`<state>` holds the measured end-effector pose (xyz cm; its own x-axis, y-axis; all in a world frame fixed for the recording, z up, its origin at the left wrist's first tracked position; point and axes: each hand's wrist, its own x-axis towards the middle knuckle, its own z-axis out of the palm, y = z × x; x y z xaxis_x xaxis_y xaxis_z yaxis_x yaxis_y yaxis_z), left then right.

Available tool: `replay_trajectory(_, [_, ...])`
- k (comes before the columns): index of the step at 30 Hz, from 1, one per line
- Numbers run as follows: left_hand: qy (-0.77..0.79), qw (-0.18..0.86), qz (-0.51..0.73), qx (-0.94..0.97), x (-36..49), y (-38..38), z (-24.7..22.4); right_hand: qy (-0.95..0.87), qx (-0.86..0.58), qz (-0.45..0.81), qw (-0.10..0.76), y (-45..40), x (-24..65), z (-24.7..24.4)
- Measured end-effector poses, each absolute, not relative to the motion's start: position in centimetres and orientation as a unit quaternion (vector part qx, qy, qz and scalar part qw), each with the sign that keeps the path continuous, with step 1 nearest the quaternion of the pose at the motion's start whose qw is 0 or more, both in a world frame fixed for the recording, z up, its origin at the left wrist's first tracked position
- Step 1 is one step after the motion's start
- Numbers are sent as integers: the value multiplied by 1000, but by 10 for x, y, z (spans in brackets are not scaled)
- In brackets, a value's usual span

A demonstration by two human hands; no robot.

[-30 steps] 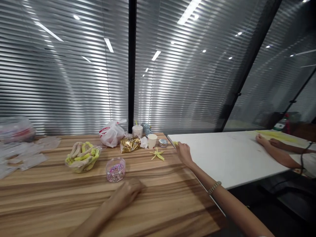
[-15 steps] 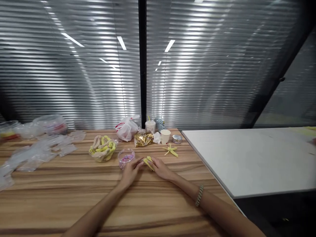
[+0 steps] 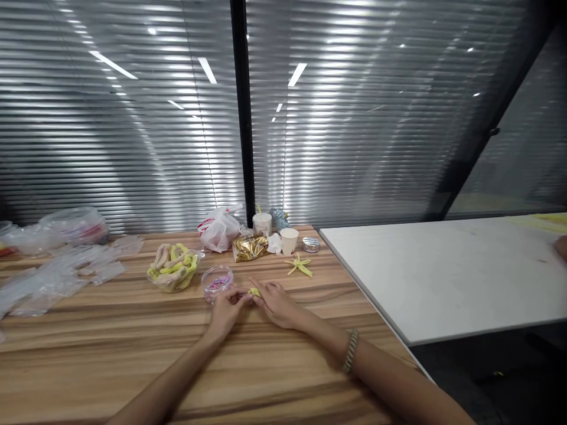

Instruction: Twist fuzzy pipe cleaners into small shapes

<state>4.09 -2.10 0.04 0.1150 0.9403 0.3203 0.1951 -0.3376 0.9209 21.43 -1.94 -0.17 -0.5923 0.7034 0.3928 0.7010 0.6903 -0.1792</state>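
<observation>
A small yellow fuzzy piece, like folded chenille stem (image 3: 254, 291), shows between my two hands just above the wooden table. My left hand (image 3: 225, 313) is closed in a pinch at its left end. My right hand (image 3: 280, 306) grips it from the right, thumb low and index finger stretched over it; the fingers hide much of the piece. Just beyond my left hand stands a clear round tub (image 3: 217, 282) with small pink and purple bits. A yellow star-shaped piece with thin arms (image 3: 299, 265) lies past my right hand.
A clear bowl (image 3: 173, 268) holds yellow and beige fuzzy twists. Behind are a white plastic bag (image 3: 219, 229), gold packet (image 3: 250, 247), paper cup (image 3: 289, 241) and silver tin (image 3: 310, 244). Clear plastic bags (image 3: 75, 268) spread leftward. A white table (image 3: 443, 277) adjoins right; another person's hand (image 3: 561, 245) shows at its edge.
The yellow piece, earlier showing two upright ends and a longer strip, is now mostly covered by my fingers. My right index finger has extended over it. The whole view has shifted slightly.
</observation>
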Motion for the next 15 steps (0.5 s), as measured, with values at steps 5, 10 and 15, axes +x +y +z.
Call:
replay_trajectory(5, [455,401,513,607,45,-26,5,-893,-406,-43,190,-26,211,0])
replay_trajectory(10, [420,458,510,595,48,-29,11,-879,-435,-56,187,-24,210,-4])
replay_trajectory(15, [411,486,513,576,47,-29,10,-868,-446,-33,214,-19,213,-7])
